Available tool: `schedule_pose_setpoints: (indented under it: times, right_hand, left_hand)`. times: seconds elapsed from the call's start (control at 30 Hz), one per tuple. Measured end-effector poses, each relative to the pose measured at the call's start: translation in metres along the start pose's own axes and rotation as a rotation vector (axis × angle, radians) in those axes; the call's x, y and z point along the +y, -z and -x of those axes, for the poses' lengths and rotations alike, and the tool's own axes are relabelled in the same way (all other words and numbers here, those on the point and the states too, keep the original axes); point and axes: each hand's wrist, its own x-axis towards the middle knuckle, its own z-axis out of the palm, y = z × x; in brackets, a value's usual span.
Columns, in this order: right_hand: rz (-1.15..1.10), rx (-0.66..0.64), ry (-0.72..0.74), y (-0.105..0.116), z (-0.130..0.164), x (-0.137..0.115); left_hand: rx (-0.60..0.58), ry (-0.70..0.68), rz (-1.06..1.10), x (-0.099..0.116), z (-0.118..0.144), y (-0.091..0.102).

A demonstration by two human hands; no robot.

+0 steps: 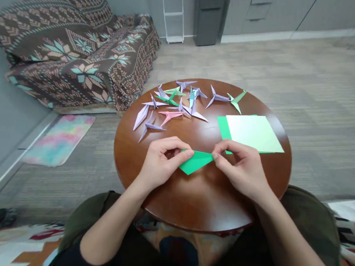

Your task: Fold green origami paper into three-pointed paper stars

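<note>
We pinch a folded green paper point(196, 161) between both hands just above the round table point(198, 203), our left hand point(161, 161) gripping its left corner and our right hand point(242, 167) its right. Beyond lie flat paper sheets point(253, 131), then folded paper shapes point(180, 103) spread out.

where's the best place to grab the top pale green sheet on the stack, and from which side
Probably the near right corner of the pale green sheet, coming from the right. It lies flat on a darker green sheet showing along its left edge, so a raised corner is needed; that corner sits nearest the table edge and clear of the right hand.
</note>
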Motion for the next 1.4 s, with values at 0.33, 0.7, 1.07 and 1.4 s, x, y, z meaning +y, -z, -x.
schedule_pose_setpoints:
  times: [0.33,0.7,1.07,1.4]
  right_hand:
    - [-0.029,-0.134,0.048,-0.004,0.000,-0.005]
    - [-0.336,0.193,-0.241,0.000,-0.005,0.013]
    - [-0.341,0.108,-0.241,-0.007,-0.005,0.006]
    - [-0.326,0.018,-0.249,-0.011,-0.003,0.007]
  left_hand:
    - [-0.069,-0.106,-0.078,0.002,0.003,-0.007]
    - [-0.069,-0.130,0.072,-0.013,-0.002,0.010]
    - [-0.101,-0.060,0.221,-0.018,-0.002,0.003]
    - [-0.021,-0.059,0.253,-0.019,-0.009,0.003]
